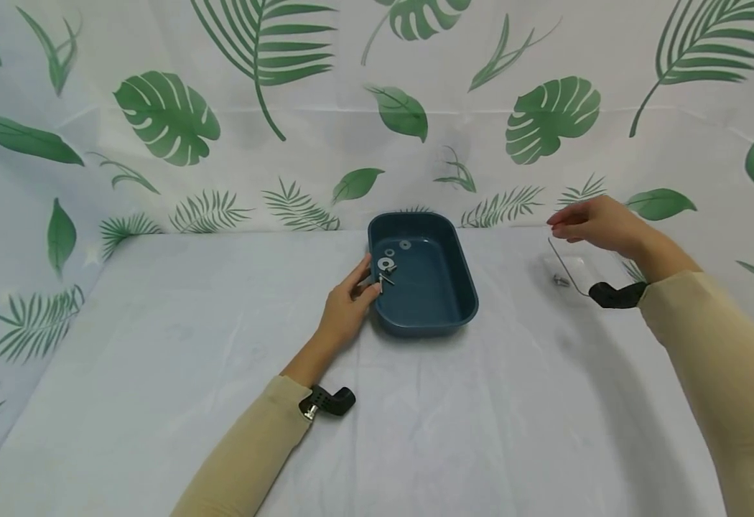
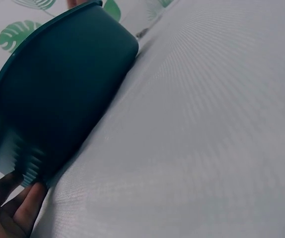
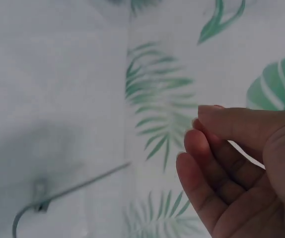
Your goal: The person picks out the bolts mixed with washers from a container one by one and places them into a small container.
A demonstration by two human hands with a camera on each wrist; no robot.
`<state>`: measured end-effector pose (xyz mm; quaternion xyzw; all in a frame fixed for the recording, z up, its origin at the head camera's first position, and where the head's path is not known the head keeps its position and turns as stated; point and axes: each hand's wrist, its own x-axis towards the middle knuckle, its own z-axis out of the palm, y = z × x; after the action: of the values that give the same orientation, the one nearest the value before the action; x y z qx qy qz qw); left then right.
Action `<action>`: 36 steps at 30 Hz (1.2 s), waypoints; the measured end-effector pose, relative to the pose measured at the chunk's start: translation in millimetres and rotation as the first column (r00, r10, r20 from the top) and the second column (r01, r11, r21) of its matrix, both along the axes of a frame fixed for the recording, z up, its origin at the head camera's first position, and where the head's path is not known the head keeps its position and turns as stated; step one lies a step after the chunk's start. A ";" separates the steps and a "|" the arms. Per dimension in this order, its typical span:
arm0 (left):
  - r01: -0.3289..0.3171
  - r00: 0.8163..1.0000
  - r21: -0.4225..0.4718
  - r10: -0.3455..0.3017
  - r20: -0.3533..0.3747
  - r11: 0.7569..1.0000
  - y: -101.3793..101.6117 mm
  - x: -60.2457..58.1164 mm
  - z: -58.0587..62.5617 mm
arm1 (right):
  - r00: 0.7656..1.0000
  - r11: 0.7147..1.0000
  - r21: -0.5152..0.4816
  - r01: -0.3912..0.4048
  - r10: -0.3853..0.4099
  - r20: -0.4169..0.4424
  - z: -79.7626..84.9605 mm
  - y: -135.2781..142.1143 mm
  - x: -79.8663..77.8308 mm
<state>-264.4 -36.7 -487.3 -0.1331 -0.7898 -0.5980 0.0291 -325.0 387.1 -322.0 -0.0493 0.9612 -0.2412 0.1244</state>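
- Beige sleeves (image 1: pixel 732 373) are reaching over the white table (image 1: pixel 467 445).
- Left hand (image 1: pixel 346 304) is gripping the blue tray (image 1: pixel 424 287); holding it steady should help.
- Washers (image 1: pixel 380 264) and screws (image 1: pixel 387 279) are lying inside, leftward.
- Thin wire (image 1: pixel 564 266) is slanting across the clear container (image 1: pixel 577 268), possibly obstructing.
- Right hand (image 1: pixel 606 226) is hovering, thumb meeting fingertips; I can't tell whether it's pinching anything.
- Leafy backdrop (image 1: pixel 325 158) is hanging behind.

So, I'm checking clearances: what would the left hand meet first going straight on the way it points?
The blue tray, right away: the left hand holds its left side.
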 end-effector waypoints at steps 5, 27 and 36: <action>0.002 1.000 0.000 -0.002 0.001 1.000 -1.4 0.2 0.2 | 0.998 0.999 -0.008 -0.054 0.053 -0.037 10.2 -37.2 2.8; 0.012 1.000 0.032 -0.012 0.017 0.999 0.4 -0.9 -0.1 | 0.922 0.924 -0.168 -0.343 0.366 0.128 -17.4 -186.8 -6.8; 0.010 1.000 0.029 -0.010 0.023 1.000 1.3 -0.7 0.1 | 0.881 0.906 -0.112 -0.408 0.423 0.210 -34.0 -215.4 -19.8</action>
<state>-265.1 -35.4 -487.2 -0.1297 -0.7809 -0.6108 0.0189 -344.8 171.7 -356.0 -0.2298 0.8990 -0.2440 0.2819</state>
